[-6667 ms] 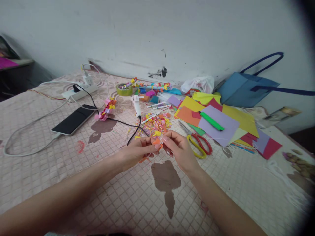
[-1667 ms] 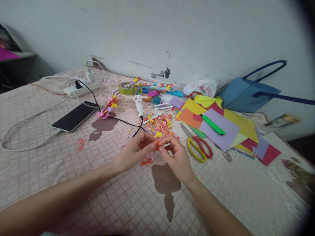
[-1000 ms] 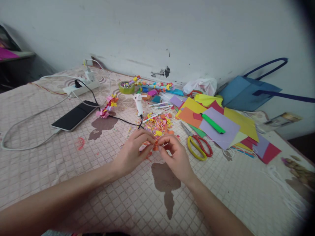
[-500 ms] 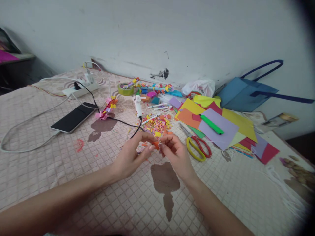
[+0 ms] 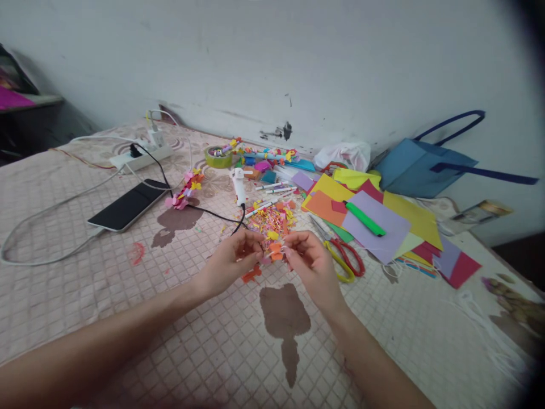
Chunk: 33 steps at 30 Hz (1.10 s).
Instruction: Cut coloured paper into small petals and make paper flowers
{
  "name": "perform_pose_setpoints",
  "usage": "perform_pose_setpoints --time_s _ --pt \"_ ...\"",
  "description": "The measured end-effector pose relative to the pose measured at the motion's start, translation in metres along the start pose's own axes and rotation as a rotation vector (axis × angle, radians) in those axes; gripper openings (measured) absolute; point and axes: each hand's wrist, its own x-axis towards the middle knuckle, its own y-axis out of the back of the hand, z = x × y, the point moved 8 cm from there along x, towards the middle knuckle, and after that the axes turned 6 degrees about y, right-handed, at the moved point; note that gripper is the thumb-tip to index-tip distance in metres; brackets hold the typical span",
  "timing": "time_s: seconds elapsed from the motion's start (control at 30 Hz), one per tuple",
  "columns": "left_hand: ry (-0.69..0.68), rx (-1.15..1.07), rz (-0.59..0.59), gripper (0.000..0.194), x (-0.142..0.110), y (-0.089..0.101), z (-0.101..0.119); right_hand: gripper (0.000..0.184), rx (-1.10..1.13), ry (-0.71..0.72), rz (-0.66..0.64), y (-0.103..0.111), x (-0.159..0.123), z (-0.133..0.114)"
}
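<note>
Head view shows a big pale wall (image 5: pixel 213 62) behind a wide table (image 5: pixel 191 346) with a checked cloth on it. A blue bag (image 5: pixel 421 170) sits at the back, on the right side. In front of it, bright paper sheets (image 5: pixel 378 227) lie one over another. Near the middle, the left hand (image 5: pixel 221 267) and the right hand (image 5: pixel 317 267) face each other, a little apart. A dark phone (image 5: pixel 128 205) lies on the left, with a white cord in its end. Beside the right hand are open scissors (image 5: pixel 324 230) with red and yellow handles. Past the hands are a heap of tiny paper bits (image 5: pixel 275 217) and a white glue gun (image 5: pixel 239 190). The smallest thing to watch is an orange piece (image 5: pixel 276 251), between the two hands and right by the right fingertips. On each hand, the thumb and fingertips are close together, but I cannot tell if they pinch the piece or something thin next to it. I think the step in hand is fine finger work on this little piece. The next move seems to call for a soft, steady pinch from both sides, since a hard tug could bend or rip it.
</note>
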Motion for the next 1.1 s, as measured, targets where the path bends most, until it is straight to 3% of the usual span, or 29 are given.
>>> perform_pose_setpoints --time_s 0.1,0.33,0.67,0.8,0.9,1.0,1.1 --pt "-0.040 0.106 0.080 0.021 0.007 0.017 0.000 0.011 -0.035 0.036 0.023 0.010 0.005 -0.006" --pt "-0.161 0.399 0.296 0.018 0.022 0.065 0.017 0.012 -0.198 0.143 -0.103 0.015 0.019 -0.035" --pt "-0.180 0.427 0.434 0.018 0.027 0.109 0.027 0.010 -0.419 0.287 -0.286 0.002 0.032 -0.099" --pt "-0.138 0.357 0.372 0.028 0.035 0.119 0.019 0.011 -0.399 0.340 -0.248 0.009 0.034 -0.119" --pt "-0.125 0.329 0.376 0.034 0.037 0.126 0.014 0.013 -0.357 0.389 -0.139 0.029 0.038 -0.140" --pt "-0.158 0.358 0.428 0.028 0.034 0.131 0.016 0.014 -0.362 0.440 -0.024 0.051 0.045 -0.162" --pt "-0.224 0.418 0.467 0.019 0.028 0.128 0.026 0.015 -0.407 0.435 -0.070 0.056 0.054 -0.170"
